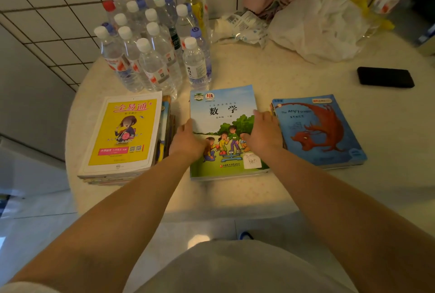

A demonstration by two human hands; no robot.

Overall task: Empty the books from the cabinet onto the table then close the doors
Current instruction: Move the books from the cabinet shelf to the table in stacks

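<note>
Both hands, left hand [188, 138] and right hand [264, 132], grip the maths book [223, 113] at frame centre on the table [306, 80]; a shove could topple the bottles [153, 40] behind

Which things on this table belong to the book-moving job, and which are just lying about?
Job: yellow-covered stack; math textbook stack, held at its sides by the left hand and right hand; dragon book stack.

Lying about: water bottles, black phone, plastic bags.
</note>
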